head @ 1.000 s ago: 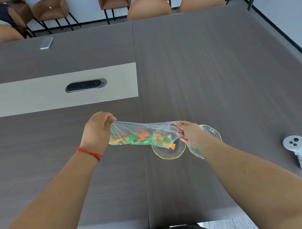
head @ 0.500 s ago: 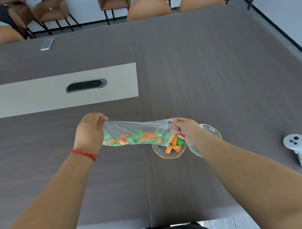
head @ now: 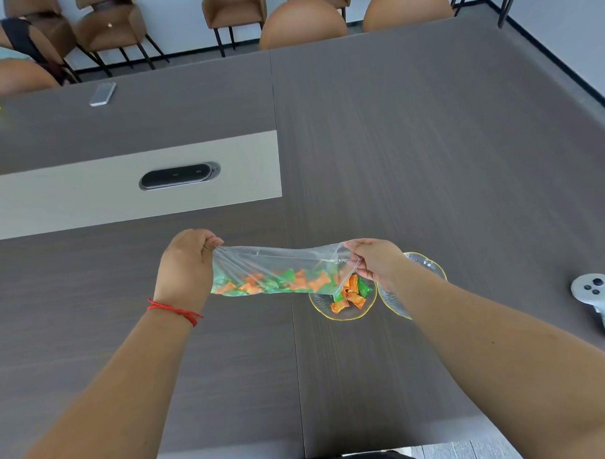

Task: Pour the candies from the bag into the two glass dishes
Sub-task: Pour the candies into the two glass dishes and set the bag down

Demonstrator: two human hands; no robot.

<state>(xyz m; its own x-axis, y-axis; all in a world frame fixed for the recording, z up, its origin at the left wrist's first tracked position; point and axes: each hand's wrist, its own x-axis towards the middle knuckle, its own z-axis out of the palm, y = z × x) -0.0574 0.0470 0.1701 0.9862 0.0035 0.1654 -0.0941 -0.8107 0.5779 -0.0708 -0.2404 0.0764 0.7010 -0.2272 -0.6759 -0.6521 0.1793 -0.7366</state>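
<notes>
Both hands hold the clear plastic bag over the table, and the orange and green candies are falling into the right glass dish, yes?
Not quite. In the head view the orange and green candies land in the left glass dish, not the right glass dish. Left hand and right hand do hold the clear plastic bag over the table.

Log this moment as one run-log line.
left hand: grips bag closed end | right hand: holds mouth | candies: spilling into near dish | far dish: looks empty

Bright, even, diffuse lighting; shadows on the tabletop (head: 429, 156) are faint and soft. Wide-angle distortion bends straight edges toward the frame borders. Overall slightly soft, no strong glare.
</notes>
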